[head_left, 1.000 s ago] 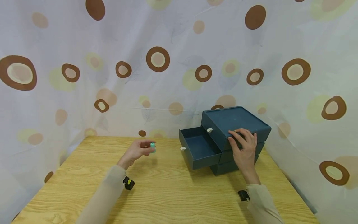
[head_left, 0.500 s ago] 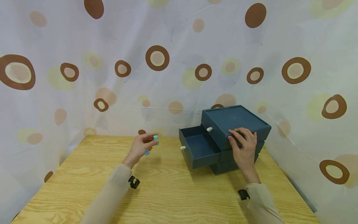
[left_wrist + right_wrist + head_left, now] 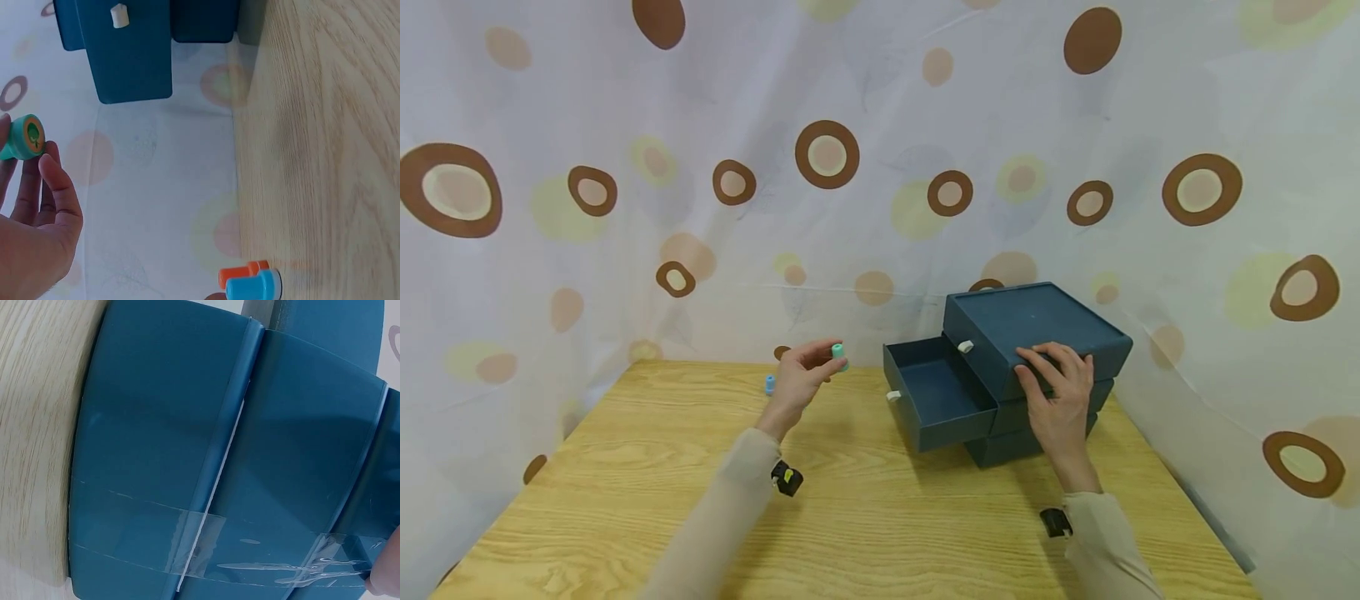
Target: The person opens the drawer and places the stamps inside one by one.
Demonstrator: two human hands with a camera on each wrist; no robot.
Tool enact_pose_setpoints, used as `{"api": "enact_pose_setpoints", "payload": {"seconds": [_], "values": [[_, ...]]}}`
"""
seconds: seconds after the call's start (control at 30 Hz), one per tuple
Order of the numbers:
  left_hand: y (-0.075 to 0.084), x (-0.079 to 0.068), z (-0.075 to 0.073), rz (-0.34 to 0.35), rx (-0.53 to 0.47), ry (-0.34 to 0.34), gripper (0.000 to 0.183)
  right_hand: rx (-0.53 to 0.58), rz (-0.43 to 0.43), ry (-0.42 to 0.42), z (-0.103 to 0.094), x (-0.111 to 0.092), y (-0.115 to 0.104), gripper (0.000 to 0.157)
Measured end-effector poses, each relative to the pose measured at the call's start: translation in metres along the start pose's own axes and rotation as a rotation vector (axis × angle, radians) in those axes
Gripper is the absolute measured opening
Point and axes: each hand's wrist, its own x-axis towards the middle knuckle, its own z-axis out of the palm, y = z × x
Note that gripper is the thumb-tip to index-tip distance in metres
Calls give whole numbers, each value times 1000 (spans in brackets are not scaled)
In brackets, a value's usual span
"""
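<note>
A small teal toy stamp (image 3: 839, 358) is pinched between the thumb and fingers of my left hand (image 3: 801, 387), held up left of the open drawer. Its round end, with a green picture on orange, faces the left wrist camera. My right hand (image 3: 1060, 400) rests on the near corner of the dark blue drawer cabinet (image 3: 1037, 321), fingertips on its top edge. The pulled-out middle drawer (image 3: 955, 435) juts left, its inside bare. Back on the table stand a blue stamp (image 3: 770, 384) and an orange stamp (image 3: 240, 272), the orange one hidden in the head view.
The wooden table (image 3: 865, 525) meets a spotted curtain (image 3: 880, 225) at the back and sides. White pull tabs (image 3: 893, 396) stick out from the drawer fronts. Clear tape (image 3: 269, 565) runs across the cabinet's side.
My left hand has moved right and upward with the teal stamp, nearer the drawer, and the blue stamp has come into view behind it. The right hand stays on the cabinet.
</note>
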Motion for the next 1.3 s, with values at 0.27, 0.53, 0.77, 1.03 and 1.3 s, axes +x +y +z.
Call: {"api": "enact_pose_setpoints", "payload": {"seconds": [0.27,0.53,0.77,1.03,1.3], "values": [[10,-2,19,61,-8,-21,36,-3,-3,3,0,-1,2,21],[-1,3,36,97,-17,-21,35,-5,4,1,-1,0,0,21],[4,2,55,144,-15,-20,34,-2,6,0,-1,0,-1,21],[6,2,69,124,-26,-38,36,2,7,2,0,0,0,21],[10,6,81,182,-15,-71,36,8,13,4,-1,-1,1,21]]}}
